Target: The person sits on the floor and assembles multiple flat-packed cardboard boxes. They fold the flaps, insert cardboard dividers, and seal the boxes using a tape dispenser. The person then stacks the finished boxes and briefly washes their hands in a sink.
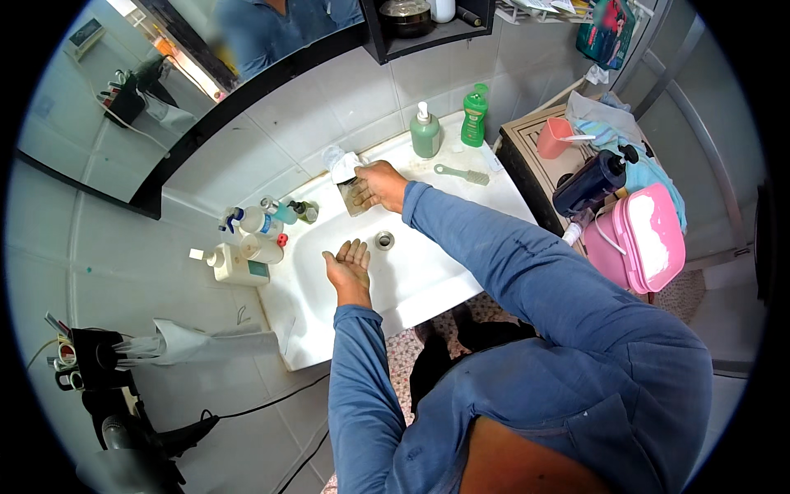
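Note:
I stand at a white sink (428, 288). My left hand (350, 263) is held palm up over the basin, fingers apart and holding nothing, just left of the drain (384, 240). My right hand (378, 185) reaches to the back of the basin and rests on the tap (355, 196), which has a white cloth or wrap (339, 160) around its top. Whether water runs I cannot tell.
White and blue bottles (247, 239) crowd the sink's left rim. A green pump bottle (425, 132), a green bottle (475, 115) and a brush (461, 173) sit at the back right. A cabinet at right holds a pink cup (553, 137), dark bottle (592, 183) and pink box (646, 239). Mirror above.

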